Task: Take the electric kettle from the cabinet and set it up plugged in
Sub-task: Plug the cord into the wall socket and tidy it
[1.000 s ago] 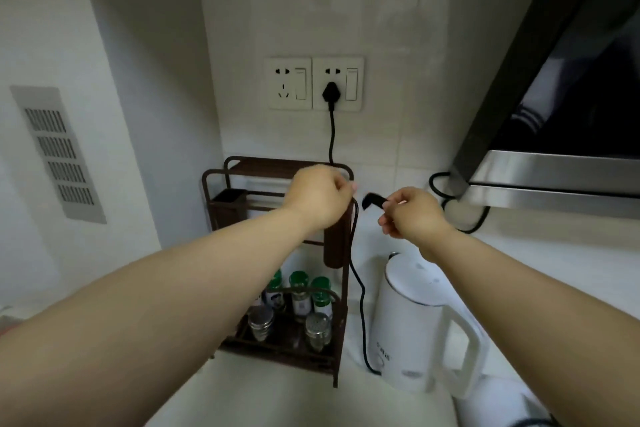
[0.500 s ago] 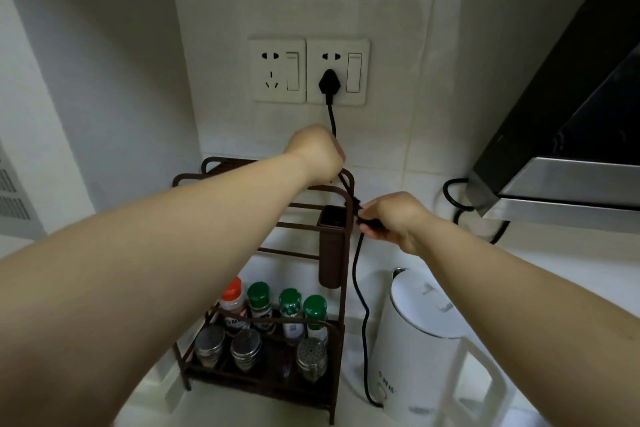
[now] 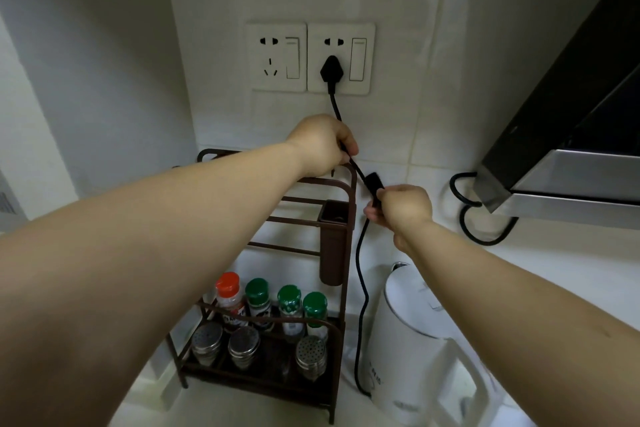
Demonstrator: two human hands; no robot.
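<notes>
A white electric kettle (image 3: 412, 347) stands on the counter at the lower right, lid closed, handle toward me. Its black cord (image 3: 360, 274) rises from the base to a black plug (image 3: 331, 71) seated in the right wall socket (image 3: 341, 58). My left hand (image 3: 320, 146) grips the cord a little below the plug. My right hand (image 3: 401, 208) holds the cord lower down, pinching a small black strap (image 3: 374, 181) that sticks up from the cord.
A brown wire spice rack (image 3: 311, 204) with several jars stands left of the kettle. A second socket (image 3: 277, 57) to the left of the plug is free. A range hood (image 3: 571, 149) juts out at the right, another black cable (image 3: 485, 232) looped below it.
The view has moved closer to the wall. My left hand has risen along the cord toward the plug. My right hand now pinches the black strap against the cord.
</notes>
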